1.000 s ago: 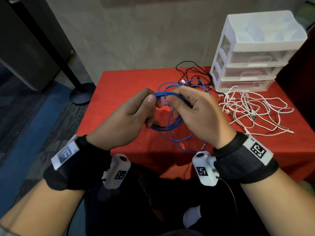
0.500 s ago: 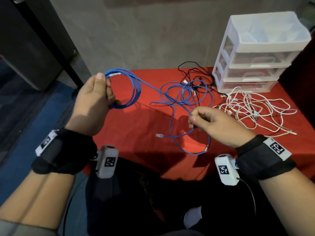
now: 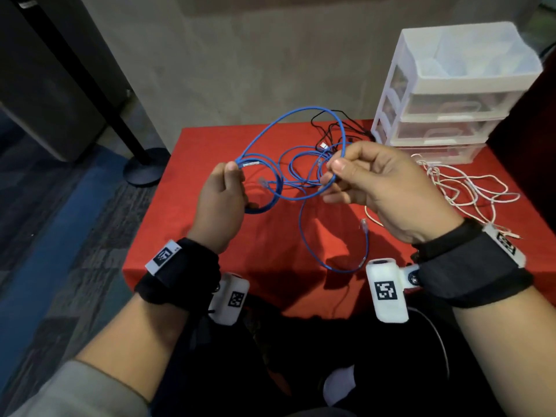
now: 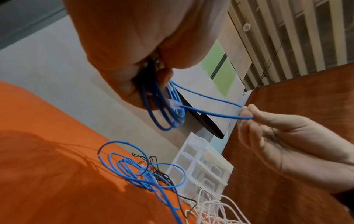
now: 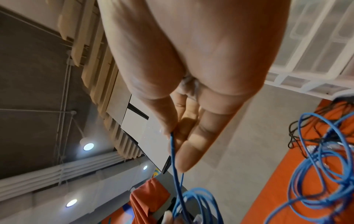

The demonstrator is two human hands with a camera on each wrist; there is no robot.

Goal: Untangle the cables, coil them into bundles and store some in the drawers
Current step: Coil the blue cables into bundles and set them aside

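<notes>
while the left hand (image 3: 221, 203) grips a small coil of the blue cable (image 3: 304, 182) above the desk (image 3: 210, 139), the right hand (image 3: 379, 188) pinches the next loop just beside it. light and springy, it probably resists tight turns; take it along the cord, not by the clear plug (image 3: 364, 225), short of the drawers (image 3: 448, 115).

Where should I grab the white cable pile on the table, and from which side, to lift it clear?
Probably best to take the white cable pile where its strands cross most densely, near the drawer unit, coming down from above. The loops lie flat and splayed on the red table, so pulling on an outer loop would likely only drag one strand. Both hands hold the blue cable now.
</notes>
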